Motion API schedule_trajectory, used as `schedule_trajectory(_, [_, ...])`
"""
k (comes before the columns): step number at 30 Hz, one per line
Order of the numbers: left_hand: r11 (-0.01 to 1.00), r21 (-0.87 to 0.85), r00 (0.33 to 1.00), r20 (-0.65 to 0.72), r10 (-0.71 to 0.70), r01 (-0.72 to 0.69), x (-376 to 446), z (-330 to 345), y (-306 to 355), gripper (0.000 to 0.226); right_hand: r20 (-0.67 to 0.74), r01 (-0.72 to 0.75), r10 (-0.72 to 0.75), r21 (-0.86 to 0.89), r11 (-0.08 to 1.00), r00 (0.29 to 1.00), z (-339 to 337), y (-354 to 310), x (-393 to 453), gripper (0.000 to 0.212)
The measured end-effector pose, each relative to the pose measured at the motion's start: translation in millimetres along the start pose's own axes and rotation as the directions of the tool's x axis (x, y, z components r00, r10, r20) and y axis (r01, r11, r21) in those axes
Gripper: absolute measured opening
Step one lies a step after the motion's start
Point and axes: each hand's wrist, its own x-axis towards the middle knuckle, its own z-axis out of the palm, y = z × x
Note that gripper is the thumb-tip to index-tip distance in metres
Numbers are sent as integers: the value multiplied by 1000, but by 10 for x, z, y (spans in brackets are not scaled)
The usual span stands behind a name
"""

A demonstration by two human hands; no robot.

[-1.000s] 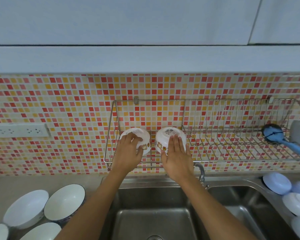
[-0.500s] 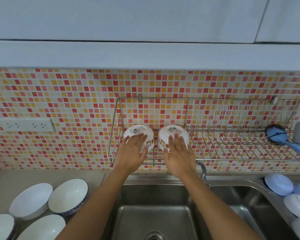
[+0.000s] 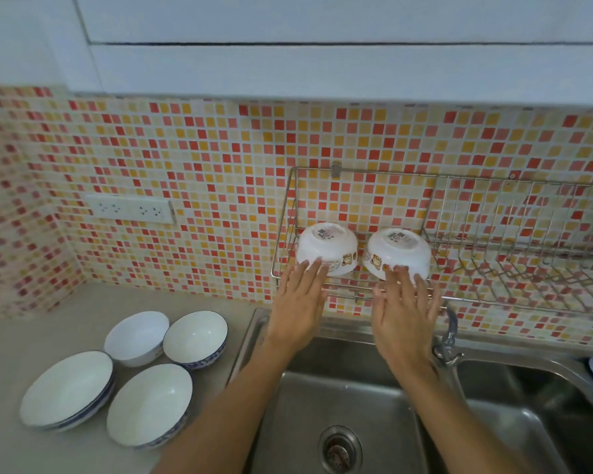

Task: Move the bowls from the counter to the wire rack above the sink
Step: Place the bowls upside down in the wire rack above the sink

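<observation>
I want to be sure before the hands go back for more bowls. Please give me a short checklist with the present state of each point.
1. Left small bowl upside down on the wire rack: ok.
2. Right small bowl upside down beside it: ok.
3. Left hand open, fingertips at the bowl: ok.
4. Right hand open: ok.
5. Bowls fully released: cannot tell.
6. Counter bowls waiting, upright: ok.

The grey desk (image 3: 48, 336) left of the sink carries four white bowls (image 3: 136, 336) in a close cluster, all upright. The wire rack (image 3: 356, 289) on the tiled wall holds two small white bowls (image 3: 326, 248) upside down, side by side at its left end.
</observation>
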Motion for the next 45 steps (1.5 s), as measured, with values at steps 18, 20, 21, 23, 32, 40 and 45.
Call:
schedule_trajectory(18, [875,12,836,286,-468,485,-1630,-179,-2192,74,462,164,-341,381,910,819,1006,-2019,-1152,87])
schedule_trajectory(20, [804,-21,776,274,-567,595,-1665,-246,-2505,75,542,139,-349,390,910,765,1122,-2387,-1136,96])
schedule_trajectory(21, [771,-27,748,266,-608,636,-1668,-271,-2653,77,567,132,-348,386,913,746,1178,-2560,-1123,99])
schedule_trajectory(23, [738,-4,714,252,-653,675,-1684,-298,-2949,79,603,146,-358,371,917,713,1293,-2888,-1093,101])
schedule_trajectory(32, [692,26,617,429,-660,722,-1712,-67,-4048,69,673,241,-413,339,910,613,1937,-3849,-843,101])
schedule_trajectory(40, [641,75,498,563,-659,764,-1499,208,-4522,50,741,398,-421,224,890,524,2427,-4088,-787,103])
schedule_trajectory(45, [522,-40,456,546,-703,852,-1393,247,-4610,38,665,358,-445,274,893,599,2507,-4173,-819,104])
